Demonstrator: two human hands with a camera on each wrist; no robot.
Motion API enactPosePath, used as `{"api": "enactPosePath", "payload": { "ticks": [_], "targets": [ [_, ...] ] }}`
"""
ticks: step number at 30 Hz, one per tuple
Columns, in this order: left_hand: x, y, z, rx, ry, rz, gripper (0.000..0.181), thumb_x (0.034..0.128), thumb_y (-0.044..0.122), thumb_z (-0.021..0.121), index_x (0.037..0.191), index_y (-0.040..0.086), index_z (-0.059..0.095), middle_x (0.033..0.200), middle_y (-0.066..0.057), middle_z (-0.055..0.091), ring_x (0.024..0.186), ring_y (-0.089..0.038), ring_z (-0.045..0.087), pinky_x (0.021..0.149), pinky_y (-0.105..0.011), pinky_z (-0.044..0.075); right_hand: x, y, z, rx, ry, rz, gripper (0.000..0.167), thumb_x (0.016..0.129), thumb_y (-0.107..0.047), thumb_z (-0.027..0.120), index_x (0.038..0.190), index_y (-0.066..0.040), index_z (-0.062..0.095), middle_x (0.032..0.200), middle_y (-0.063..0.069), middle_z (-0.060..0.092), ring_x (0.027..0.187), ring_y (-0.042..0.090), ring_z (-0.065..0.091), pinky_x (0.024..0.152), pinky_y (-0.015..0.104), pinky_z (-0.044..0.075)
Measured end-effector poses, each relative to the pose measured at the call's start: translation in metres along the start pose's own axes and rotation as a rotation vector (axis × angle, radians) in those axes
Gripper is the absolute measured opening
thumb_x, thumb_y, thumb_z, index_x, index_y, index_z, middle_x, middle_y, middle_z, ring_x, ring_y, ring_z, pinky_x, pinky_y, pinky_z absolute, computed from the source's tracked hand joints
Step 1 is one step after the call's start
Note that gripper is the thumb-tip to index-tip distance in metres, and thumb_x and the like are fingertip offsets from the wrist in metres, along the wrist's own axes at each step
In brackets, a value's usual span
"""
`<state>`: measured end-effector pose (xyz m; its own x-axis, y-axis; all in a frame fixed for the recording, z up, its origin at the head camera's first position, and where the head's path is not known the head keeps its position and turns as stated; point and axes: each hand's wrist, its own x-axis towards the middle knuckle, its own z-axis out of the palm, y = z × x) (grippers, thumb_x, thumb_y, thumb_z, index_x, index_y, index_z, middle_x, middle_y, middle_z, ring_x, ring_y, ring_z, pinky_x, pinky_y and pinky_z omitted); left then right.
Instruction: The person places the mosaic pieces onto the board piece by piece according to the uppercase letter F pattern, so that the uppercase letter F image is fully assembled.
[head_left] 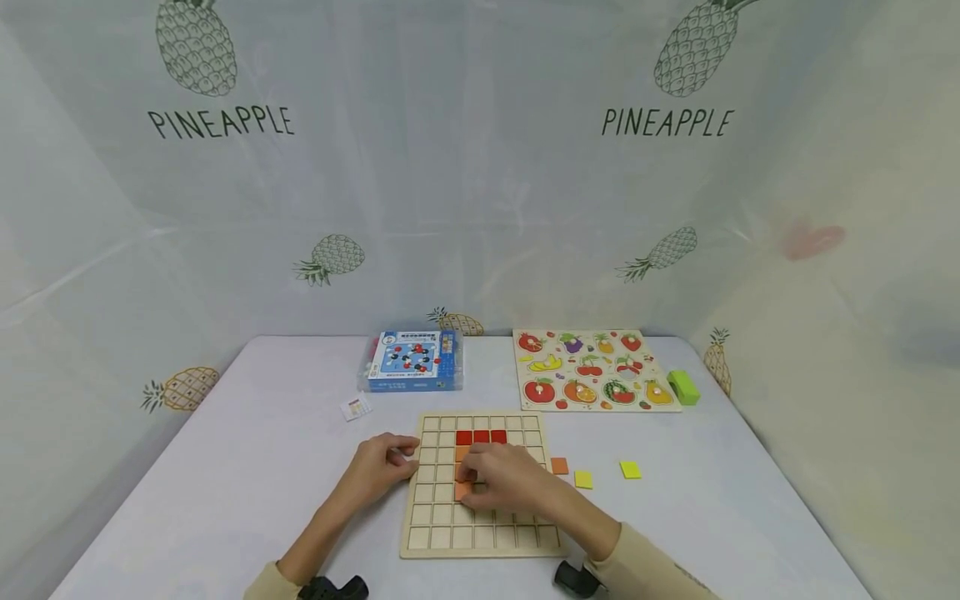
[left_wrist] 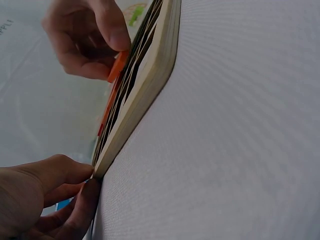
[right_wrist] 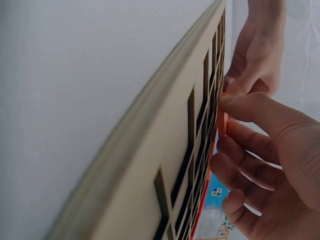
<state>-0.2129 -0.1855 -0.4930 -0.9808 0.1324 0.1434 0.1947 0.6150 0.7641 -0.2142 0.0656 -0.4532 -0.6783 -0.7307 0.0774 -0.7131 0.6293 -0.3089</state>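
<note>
A wooden grid board (head_left: 442, 537) lies on the table before me. My left hand (head_left: 384, 467) holds its left edge between thumb and fingers, as the left wrist view also shows. Above the board, my right hand (head_left: 501, 479) pinches an orange square tile (right_wrist: 222, 117) between thumb and finger. That tile stands tilted at the grid's surface in the left wrist view. Red tiles (head_left: 482, 437) fill part of an upper row. Below the leftmost red one, another orange tile (head_left: 463, 453) sits in the grid; the right hand partly hides that column.
Right of the board lie a loose orange tile (head_left: 559, 466) and two yellow tiles (head_left: 583, 479). Behind are a boxed molecule set (head_left: 411, 382), a fruit puzzle board (head_left: 592, 379) and a green block (head_left: 684, 387). A small printed card (head_left: 356, 407) lies at the left.
</note>
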Motion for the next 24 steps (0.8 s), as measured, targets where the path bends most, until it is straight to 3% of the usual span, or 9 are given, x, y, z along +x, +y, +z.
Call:
{"api": "enactPosePath", "payload": {
  "ticks": [14, 24],
  "targets": [
    [-0.0003, -0.0013, 0.0009, -0.008, 0.008, -0.011, 0.032, 0.0784, 0.009, 0.079, 0.110, 0.004, 0.073, 0.090, -0.002, 0.069, 0.071, -0.003, 0.060, 0.061, -0.018, 0.049, 0.0026, 0.0032, 0.0063, 0.021, -0.005, 0.017, 0.020, 0.083, -0.038, 0.076, 0.096, -0.024, 0.072, 0.088, -0.015, 0.061, 0.074, -0.004, 0.051, 0.066, 0.014, 0.045],
    [-0.0010, 0.0024, 0.0000, -0.014, 0.011, -0.019, 0.033, 0.0782, 0.007, 0.079, 0.110, 0.003, 0.073, 0.090, -0.003, 0.069, 0.071, -0.004, 0.060, 0.061, -0.018, 0.049, -0.0024, 0.0057, 0.0015, 0.029, 0.018, 0.024, 0.019, 0.085, -0.040, 0.074, 0.097, -0.025, 0.072, 0.090, -0.015, 0.064, 0.078, -0.004, 0.058, 0.067, 0.015, 0.047]
  ]
}}
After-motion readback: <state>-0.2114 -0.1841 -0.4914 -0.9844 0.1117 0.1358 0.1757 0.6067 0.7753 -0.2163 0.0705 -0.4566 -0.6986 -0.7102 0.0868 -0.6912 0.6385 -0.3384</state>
